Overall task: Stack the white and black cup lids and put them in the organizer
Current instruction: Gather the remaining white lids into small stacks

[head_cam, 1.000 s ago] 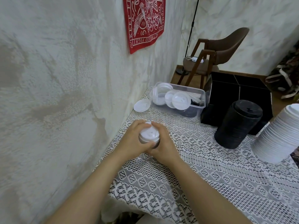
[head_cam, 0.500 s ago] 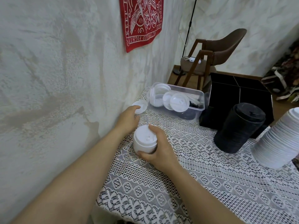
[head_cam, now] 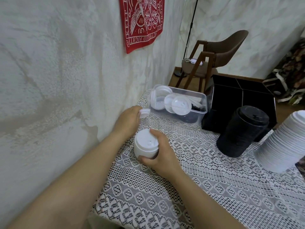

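Observation:
My right hand [head_cam: 162, 154] grips a short stack of white lids [head_cam: 145, 146] standing on the lace tablecloth near the wall. My left hand [head_cam: 127, 120] reaches past it and pinches a single white lid [head_cam: 144, 112] lying next to the clear plastic bin [head_cam: 202, 103]. That bin holds several loose white lids [head_cam: 180, 105] and some black ones. A tall stack of black lids [head_cam: 242, 131] stands to the right, in front of the black organizer [head_cam: 257, 95]. A tall leaning stack of white lids [head_cam: 283, 144] is at the right edge.
The rough plaster wall runs close along the left of the table [head_cam: 214, 187]. A brown chair [head_cam: 214, 53] stands beyond the table's far end, with a lamp pole beside it. The organizer's compartments look dark inside.
My left hand let go of the short white stack and reached forward to the single lid by the bin, now lifting its edge. My right hand kept hold of the stack.

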Tool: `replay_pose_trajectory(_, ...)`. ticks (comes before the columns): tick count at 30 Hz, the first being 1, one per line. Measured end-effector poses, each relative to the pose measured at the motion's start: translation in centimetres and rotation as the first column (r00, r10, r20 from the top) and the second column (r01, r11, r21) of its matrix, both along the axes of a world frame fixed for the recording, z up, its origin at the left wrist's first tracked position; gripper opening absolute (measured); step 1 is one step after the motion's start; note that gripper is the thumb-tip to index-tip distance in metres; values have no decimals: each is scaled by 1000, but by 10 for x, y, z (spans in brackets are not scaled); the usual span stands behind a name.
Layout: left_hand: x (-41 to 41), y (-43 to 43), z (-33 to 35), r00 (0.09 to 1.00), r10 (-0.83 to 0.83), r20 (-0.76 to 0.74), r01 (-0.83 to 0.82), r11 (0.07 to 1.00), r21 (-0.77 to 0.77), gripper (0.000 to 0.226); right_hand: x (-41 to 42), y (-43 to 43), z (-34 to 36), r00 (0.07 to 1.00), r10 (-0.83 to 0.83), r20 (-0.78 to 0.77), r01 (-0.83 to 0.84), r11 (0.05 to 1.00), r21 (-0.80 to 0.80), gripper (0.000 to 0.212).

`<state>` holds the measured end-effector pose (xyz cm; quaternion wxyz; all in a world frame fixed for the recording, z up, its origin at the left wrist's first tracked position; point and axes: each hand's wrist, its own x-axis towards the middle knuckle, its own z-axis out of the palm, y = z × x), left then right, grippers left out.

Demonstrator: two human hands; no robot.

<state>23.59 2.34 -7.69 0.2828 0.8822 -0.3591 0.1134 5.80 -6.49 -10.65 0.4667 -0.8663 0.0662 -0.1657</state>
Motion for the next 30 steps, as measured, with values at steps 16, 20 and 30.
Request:
replay_pose_trajectory(16, 0, 6, 7, 933, -18, -359, 16, 1000, -9, 32, -2, 2, 2, 1000, -8, 0, 8, 1000, -17, 89)
replay_pose_trajectory(20, -1, 9, 0, 953, -20, -303, 54, 993, 107, 44, -1, 2, 0, 1000, -16, 15, 17, 1000, -21, 89)
replay_pose_trajectory(30, -22, 23, -7, 951, -8, -310, 51, 990, 130, 56, 0, 1, -2, 1000, -13, 16, 13, 1000, -11, 88)
